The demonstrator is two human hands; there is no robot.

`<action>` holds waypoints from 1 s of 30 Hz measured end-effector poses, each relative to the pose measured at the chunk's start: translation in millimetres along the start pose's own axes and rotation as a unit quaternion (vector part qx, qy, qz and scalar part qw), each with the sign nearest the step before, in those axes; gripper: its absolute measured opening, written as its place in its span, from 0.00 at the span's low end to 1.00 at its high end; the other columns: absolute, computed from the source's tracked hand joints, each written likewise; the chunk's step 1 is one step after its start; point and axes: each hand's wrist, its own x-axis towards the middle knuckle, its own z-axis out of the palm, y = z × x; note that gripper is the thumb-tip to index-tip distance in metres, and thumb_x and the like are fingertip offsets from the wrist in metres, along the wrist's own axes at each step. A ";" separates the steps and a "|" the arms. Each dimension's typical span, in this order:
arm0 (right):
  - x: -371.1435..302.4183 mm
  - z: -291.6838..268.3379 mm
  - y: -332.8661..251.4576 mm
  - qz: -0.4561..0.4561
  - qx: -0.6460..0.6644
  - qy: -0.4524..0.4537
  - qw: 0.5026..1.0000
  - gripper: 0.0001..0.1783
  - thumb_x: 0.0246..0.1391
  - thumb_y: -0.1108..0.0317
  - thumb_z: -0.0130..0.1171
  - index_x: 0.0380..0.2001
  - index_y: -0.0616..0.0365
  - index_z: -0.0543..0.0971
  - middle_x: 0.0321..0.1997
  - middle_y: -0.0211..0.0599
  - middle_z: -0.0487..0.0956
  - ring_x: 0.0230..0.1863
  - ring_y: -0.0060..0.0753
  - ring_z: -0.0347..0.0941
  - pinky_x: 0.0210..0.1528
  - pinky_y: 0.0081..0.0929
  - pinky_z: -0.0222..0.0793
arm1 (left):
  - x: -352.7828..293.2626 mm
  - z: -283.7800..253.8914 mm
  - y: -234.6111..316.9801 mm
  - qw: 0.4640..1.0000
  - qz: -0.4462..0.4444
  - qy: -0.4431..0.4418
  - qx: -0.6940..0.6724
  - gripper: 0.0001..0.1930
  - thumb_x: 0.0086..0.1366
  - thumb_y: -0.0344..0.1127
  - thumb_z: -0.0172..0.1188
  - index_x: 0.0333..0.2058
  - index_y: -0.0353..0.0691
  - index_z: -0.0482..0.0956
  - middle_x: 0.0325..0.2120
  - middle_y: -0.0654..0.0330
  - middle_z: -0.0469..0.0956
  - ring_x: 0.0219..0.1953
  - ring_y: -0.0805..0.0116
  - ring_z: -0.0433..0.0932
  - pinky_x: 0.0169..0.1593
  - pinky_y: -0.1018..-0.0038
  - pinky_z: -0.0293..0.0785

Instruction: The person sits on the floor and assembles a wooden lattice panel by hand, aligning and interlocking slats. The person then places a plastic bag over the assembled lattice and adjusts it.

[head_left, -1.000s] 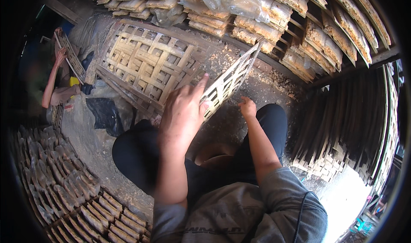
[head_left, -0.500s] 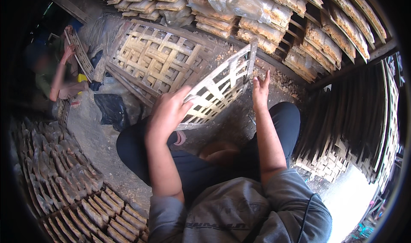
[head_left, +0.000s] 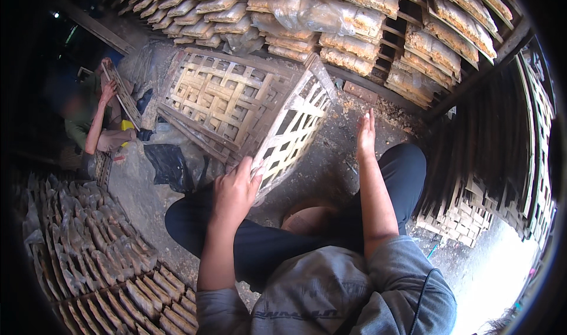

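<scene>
I sit cross-legged on a dirt floor in dark trousers. My left hand (head_left: 236, 188) grips the near edge of a woven bamboo lattice tray (head_left: 295, 125), which stands tilted on its edge in front of my knees. My right hand (head_left: 365, 135) is stretched out flat, fingers together, just right of the tray and not touching it. It holds nothing. Behind the tilted tray several more lattice trays (head_left: 221, 101) lie stacked flat on the ground.
Another person (head_left: 97, 119) sits at the far left holding a lattice tray. Bagged pale slabs (head_left: 354, 22) are piled along the back. Rows of filled packets (head_left: 88, 258) cover the lower left. Bamboo racks (head_left: 490, 152) stand at right. A black bag (head_left: 168, 163) lies nearby.
The tilted tray has swung further left and more upright. My left hand slid to its near edge, and my right hand let go and moved right, away from it.
</scene>
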 end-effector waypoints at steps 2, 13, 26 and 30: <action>4.3 -7.2 4.2 -0.015 0.002 0.009 1.000 0.38 0.66 0.37 0.38 0.72 0.41 0.49 0.66 0.47 0.67 0.64 0.45 0.64 0.64 0.44 0.57 | -7.1 -13.8 14.3 1.000 0.014 -0.007 0.018 0.19 0.62 0.35 0.60 0.48 0.31 0.71 0.31 0.41 0.79 0.31 0.44 0.80 0.35 0.56 0.75; 13.1 -25.2 102.8 0.185 0.012 0.028 0.982 0.40 0.64 0.38 0.41 0.69 0.55 0.57 0.69 0.43 0.64 0.64 0.43 0.63 0.62 0.42 0.59 | 0.0 -6.1 -4.9 0.924 -0.153 0.050 -0.346 0.10 0.65 0.22 0.55 0.45 0.31 0.75 0.36 0.59 0.80 0.34 0.76 0.78 0.38 0.76 0.80; 2.0 -84.6 154.8 0.349 0.038 0.286 0.892 0.35 0.64 0.43 0.39 0.61 0.62 0.69 0.65 0.49 0.68 0.62 0.47 0.68 0.61 0.39 0.64 | 34.9 122.1 -113.9 0.860 -0.185 -0.062 -0.471 0.12 0.65 0.25 0.57 0.46 0.30 0.75 0.41 0.58 0.79 0.32 0.74 0.79 0.38 0.76 0.78; -15.5 -105.9 166.7 0.362 -0.146 0.162 0.906 0.34 0.63 0.44 0.38 0.59 0.59 0.71 0.62 0.48 0.71 0.60 0.44 0.70 0.58 0.39 0.68 | 81.1 146.5 -136.7 0.854 -0.160 -0.112 -0.482 0.13 0.65 0.27 0.57 0.47 0.31 0.75 0.41 0.58 0.79 0.32 0.72 0.80 0.38 0.76 0.77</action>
